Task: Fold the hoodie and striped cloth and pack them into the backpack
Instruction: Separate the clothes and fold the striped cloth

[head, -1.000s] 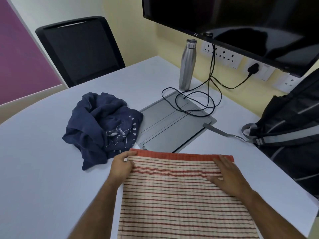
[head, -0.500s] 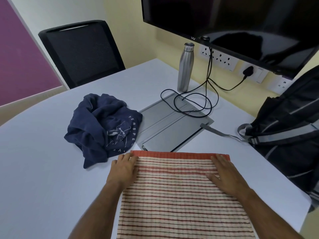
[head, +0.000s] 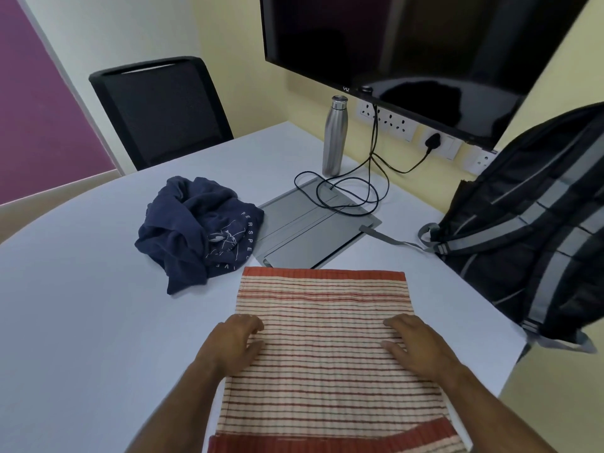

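- The striped cloth [head: 323, 341] is spread flat on the white table [head: 81, 322], right at the near edge, with an orange band along its far end and another at the near end.
- Left hand [head: 233, 344] lies palm-down on the cloth's left edge, fingers loosely spread, pressing flat and not pinching anything that I can see.
- Right hand [head: 413, 346] does the same near the cloth's right edge, flat and open on the fabric.
- The navy hoodie [head: 196, 230] is a crumpled heap just off the cloth's far-left corner, close to it; can't tell if they touch. White print shows on it.
- The black backpack [head: 529, 230] with grey straps stands to the right of the cloth, well clear of it, at the table's right side.
- Beyond the cloth's far edge sits a grey flat panel [head: 313, 230] with a black cable [head: 353, 191] looped on it.
- Past that, a steel bottle [head: 334, 135] stands upright under the monitor [head: 408, 53].
- A black chair [head: 160, 109] is way off past the hoodie.
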{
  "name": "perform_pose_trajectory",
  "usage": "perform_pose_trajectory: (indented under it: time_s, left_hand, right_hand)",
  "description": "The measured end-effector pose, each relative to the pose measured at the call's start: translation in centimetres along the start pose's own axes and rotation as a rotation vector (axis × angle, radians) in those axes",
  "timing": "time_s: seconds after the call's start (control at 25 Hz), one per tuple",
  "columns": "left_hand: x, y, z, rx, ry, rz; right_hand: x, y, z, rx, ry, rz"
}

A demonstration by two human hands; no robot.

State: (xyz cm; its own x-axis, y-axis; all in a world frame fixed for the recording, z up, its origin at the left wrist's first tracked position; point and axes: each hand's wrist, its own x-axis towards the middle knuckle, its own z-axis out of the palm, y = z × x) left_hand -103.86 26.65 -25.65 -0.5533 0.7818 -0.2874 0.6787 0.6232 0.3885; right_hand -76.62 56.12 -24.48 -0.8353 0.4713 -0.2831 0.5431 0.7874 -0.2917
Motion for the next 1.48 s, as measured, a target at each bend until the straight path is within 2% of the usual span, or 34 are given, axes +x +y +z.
perform_pose_trajectory:
  time_s: [0.48,0.76,1.08,1.28,1.48]
  left_hand:
    - [-7.8,-0.1,3.3,0.014,-0.264,0.022]
    - [-9.2,-0.2,4.2,0.102,-0.28,0.032]
    - [-10.1,-0.5,4.2,0.164,-0.302,0.046]
    - [-10.8,-1.0,3.7,0.104,-0.329,0.065]
    - [-10.4,-1.3,3.5,0.053,-0.366,0.035]
  right_hand:
    - [-9.5,0.8,1.3,-0.052,-0.244,0.08]
    - [-11.4,1.1,2.3,-0.048,-0.261,0.086]
    - [-11.4,1.2,2.4,0.045,-0.239,0.209]
    - [-10.7,1.7,2.3,0.047,-0.3,0.261]
    - [-10.2,1.7,1.7,0.051,-0.373,0.223]
